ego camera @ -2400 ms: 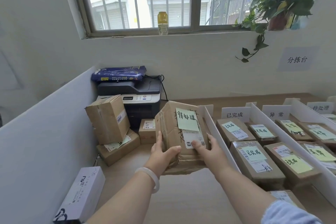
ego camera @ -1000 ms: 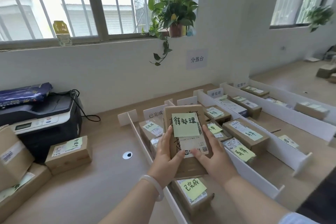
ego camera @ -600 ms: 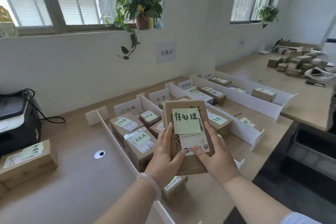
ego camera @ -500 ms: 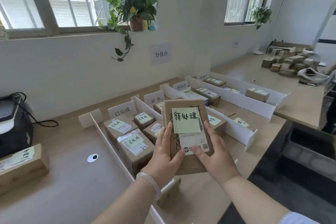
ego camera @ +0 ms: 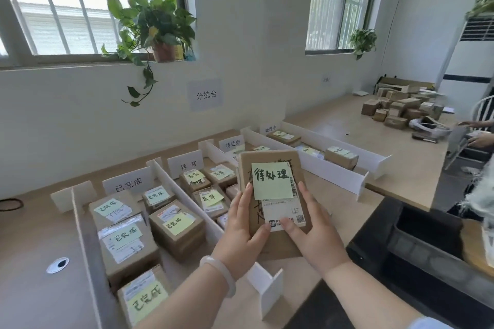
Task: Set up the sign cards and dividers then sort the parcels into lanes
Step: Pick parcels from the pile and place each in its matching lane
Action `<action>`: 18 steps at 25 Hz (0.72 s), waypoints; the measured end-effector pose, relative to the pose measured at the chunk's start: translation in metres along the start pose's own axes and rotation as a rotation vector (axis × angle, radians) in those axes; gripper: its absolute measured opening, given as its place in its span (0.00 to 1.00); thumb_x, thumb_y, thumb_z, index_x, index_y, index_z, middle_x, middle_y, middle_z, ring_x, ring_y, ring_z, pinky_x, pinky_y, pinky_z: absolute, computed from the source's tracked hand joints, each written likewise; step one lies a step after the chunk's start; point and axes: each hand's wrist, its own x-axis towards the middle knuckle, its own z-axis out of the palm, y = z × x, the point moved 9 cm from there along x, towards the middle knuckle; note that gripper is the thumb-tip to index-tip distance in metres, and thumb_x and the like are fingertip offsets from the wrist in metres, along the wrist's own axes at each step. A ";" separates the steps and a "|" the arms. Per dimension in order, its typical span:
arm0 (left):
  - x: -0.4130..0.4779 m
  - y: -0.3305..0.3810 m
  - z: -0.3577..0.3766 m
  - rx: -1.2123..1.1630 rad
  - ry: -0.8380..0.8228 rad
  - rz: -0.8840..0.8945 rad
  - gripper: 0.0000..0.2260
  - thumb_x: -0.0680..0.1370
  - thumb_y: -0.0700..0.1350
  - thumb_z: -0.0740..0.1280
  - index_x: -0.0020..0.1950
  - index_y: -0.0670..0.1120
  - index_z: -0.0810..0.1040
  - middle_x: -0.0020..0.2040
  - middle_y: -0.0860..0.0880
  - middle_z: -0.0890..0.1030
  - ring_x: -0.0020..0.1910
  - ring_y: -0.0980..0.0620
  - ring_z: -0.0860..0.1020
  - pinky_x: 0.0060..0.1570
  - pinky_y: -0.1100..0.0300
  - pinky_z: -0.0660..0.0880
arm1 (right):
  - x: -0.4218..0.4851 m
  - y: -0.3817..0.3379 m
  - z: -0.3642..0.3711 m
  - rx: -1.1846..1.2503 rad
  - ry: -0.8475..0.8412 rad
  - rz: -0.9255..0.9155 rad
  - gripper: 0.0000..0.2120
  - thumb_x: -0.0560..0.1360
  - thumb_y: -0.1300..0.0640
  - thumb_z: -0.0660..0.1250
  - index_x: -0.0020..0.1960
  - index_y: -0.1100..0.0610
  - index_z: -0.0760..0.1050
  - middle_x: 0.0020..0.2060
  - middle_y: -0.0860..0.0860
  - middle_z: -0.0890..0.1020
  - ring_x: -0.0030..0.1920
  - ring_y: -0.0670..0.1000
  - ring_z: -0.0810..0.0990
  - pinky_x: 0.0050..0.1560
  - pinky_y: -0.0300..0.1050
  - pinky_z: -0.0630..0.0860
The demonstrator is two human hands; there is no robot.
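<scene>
I hold a brown cardboard parcel with a green sticky note reading 待处理 upright in front of me, above the lanes. My left hand grips its left edge and my right hand grips its right edge, thumbs on the front label. Below, white dividers split the desk into lanes. Sign cards stand at the far ends: 已完成, 异常, 待处理 and 处理中. Several parcels with green notes lie in the lanes, such as one in the 已完成 lane.
A wall sign hangs above the lanes, and a potted plant sits on the sill. A pile of boxes lies on the far right desk, where another person's hands show. A dark bin stands right of the desk.
My view has swung right from the printer corner to the lanes. The parcel has stayed gripped in both hands and now hangs over the middle lanes.
</scene>
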 end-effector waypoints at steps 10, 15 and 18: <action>0.077 0.051 0.124 0.009 -0.009 -0.009 0.36 0.80 0.54 0.64 0.64 0.83 0.40 0.78 0.63 0.48 0.77 0.56 0.56 0.75 0.48 0.61 | 0.062 0.090 -0.109 -0.047 -0.010 0.007 0.38 0.75 0.41 0.67 0.76 0.33 0.47 0.63 0.39 0.63 0.61 0.38 0.62 0.64 0.44 0.68; 0.117 0.038 0.161 0.007 -0.025 -0.017 0.36 0.80 0.53 0.64 0.67 0.82 0.40 0.78 0.64 0.48 0.77 0.56 0.55 0.75 0.49 0.61 | 0.093 0.130 -0.122 -0.041 -0.013 0.031 0.38 0.75 0.41 0.67 0.76 0.34 0.48 0.68 0.43 0.64 0.64 0.40 0.64 0.64 0.45 0.70; 0.144 0.030 0.178 -0.019 -0.023 -0.009 0.36 0.80 0.53 0.64 0.66 0.82 0.40 0.78 0.64 0.48 0.77 0.57 0.54 0.75 0.53 0.60 | 0.118 0.152 -0.124 -0.063 -0.022 0.047 0.38 0.75 0.39 0.67 0.76 0.32 0.47 0.69 0.43 0.64 0.68 0.44 0.66 0.64 0.47 0.72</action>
